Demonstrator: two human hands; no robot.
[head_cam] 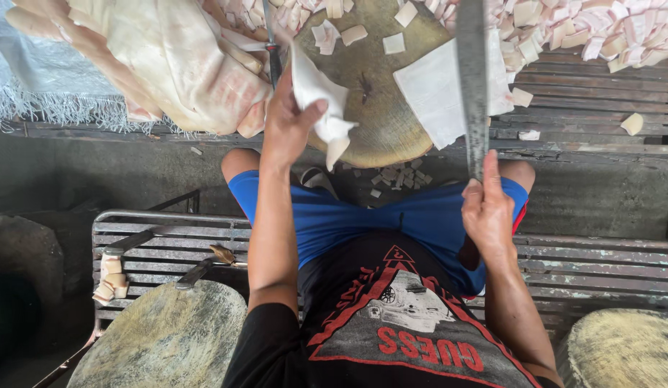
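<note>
Head cam: my left hand pinches a floppy white fat strip at frame centre-top, over round wooden chopping block; right hand fist-tight on long steel cleaver w/ blade on white slab.

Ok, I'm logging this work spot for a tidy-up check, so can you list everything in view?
Round chopping block: one, brownish, top centre.
Large white sheet: one, flat on the block's right side.
White strip: one, held up over the block.
Cleaver: one, long grey blade, right of centre.
Pale slab pile: one heap, cream, top left.
Cut pieces: many, white-pink, top right.
Slatted metal bench: one, grey, under the person.
Spare round blocks: two, bottom corners.
Left hand: holds the white strip.
Right hand: grips the cleaver handle.
</note>
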